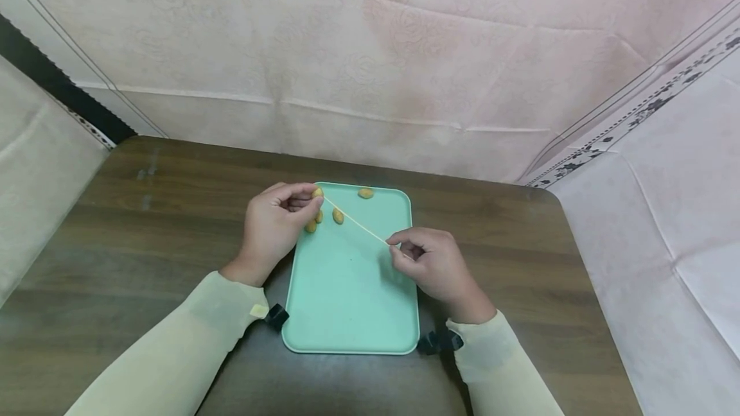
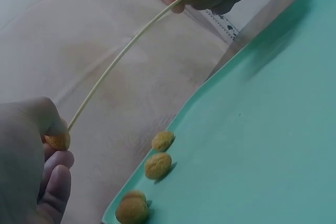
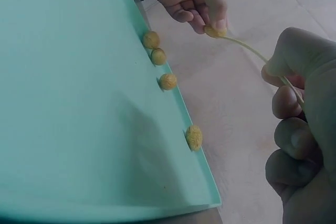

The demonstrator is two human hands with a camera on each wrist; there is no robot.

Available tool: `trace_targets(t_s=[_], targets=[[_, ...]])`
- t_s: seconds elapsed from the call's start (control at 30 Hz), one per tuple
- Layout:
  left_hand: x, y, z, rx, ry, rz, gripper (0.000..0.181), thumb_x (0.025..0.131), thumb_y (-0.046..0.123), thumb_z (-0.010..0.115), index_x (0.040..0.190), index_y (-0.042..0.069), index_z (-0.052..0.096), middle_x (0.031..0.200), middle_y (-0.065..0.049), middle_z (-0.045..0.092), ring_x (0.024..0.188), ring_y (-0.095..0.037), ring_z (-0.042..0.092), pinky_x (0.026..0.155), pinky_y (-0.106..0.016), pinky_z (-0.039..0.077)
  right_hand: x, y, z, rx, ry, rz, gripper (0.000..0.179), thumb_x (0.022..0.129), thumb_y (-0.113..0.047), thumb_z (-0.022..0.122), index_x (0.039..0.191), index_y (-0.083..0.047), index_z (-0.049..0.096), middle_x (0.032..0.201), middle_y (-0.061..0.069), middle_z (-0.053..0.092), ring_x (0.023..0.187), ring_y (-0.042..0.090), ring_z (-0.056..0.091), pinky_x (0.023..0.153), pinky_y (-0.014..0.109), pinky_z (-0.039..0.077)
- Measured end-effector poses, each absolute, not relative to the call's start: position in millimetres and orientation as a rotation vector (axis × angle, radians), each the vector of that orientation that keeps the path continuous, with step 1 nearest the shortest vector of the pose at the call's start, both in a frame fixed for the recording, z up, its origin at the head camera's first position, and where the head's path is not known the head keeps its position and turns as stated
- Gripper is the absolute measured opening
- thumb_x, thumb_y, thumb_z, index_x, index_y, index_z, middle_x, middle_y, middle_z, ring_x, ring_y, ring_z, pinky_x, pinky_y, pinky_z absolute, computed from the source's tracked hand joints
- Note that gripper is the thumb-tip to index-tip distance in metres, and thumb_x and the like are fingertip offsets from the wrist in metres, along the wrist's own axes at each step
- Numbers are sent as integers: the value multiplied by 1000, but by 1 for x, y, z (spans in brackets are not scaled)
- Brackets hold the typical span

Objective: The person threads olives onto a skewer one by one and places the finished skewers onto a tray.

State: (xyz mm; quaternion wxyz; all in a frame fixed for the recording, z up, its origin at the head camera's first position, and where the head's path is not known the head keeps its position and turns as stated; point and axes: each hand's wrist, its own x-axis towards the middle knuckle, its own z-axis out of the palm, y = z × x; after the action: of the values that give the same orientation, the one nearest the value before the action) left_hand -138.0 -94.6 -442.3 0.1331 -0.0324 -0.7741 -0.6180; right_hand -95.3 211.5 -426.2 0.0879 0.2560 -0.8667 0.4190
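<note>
Between the thumb and fingertips of my left hand (image 1: 274, 220) is a small wrinkled yellow-brown dried fruit (image 3: 214, 32). One end of a thin pale bamboo skewer (image 1: 358, 223) meets that fruit; its tip is hidden there. My right hand (image 1: 433, 262) pinches the skewer farther along, its other fingers curled in. In the left wrist view the skewer (image 2: 115, 61) bows visibly between the hands. Both hands are over the far part of a mint-green tray (image 1: 352, 300). Several similar fruits lie on it, among them one (image 1: 338, 216) near the left hand and another (image 1: 365, 192) by the far rim.
The tray lies on a dark wooden table (image 1: 173, 230). Pale patterned cloth (image 1: 347, 50) hangs behind the table and at both sides. A small black wrist device (image 1: 277, 317) is by the left sleeve, close to the tray's rim, and another (image 1: 440, 341) by the right sleeve.
</note>
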Motion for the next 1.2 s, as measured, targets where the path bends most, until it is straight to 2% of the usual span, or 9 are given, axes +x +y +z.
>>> trace_targets(t_s=[0.27,0.57,0.87,1.2], targets=[[-128,-82,-433,-195,-2289,-1785,18,97,19,91,115,18,89,105,0,78,95,-12,78,82,-17,65,-94,208,-426,797,-2548,1195,14,96,-2,78,101,-11,88,71,-9,56,65,7,51,58,23,50],[-114,-70,-423,-348,-2350,-1675,20,96,14,92,115,18,89,106,3,81,92,-9,78,80,-17,64,-95,207,-433,841,-2476,1225,14,93,2,78,100,-8,86,70,-8,60,64,7,52,57,24,51],[-104,-56,-422,-441,-2381,-1638,15,93,15,94,108,18,90,94,9,80,82,-6,75,75,-20,64,-94,205,-434,843,-2498,1241,13,94,1,78,101,-6,85,70,-7,59,65,5,51,58,24,50],[-96,-45,-426,-565,-2381,-1602,19,92,12,95,110,15,90,95,7,83,86,-4,75,74,-23,66,-94,204,-435,832,-2530,1263,12,96,0,79,104,-6,86,70,-8,58,65,6,51,57,23,49]])
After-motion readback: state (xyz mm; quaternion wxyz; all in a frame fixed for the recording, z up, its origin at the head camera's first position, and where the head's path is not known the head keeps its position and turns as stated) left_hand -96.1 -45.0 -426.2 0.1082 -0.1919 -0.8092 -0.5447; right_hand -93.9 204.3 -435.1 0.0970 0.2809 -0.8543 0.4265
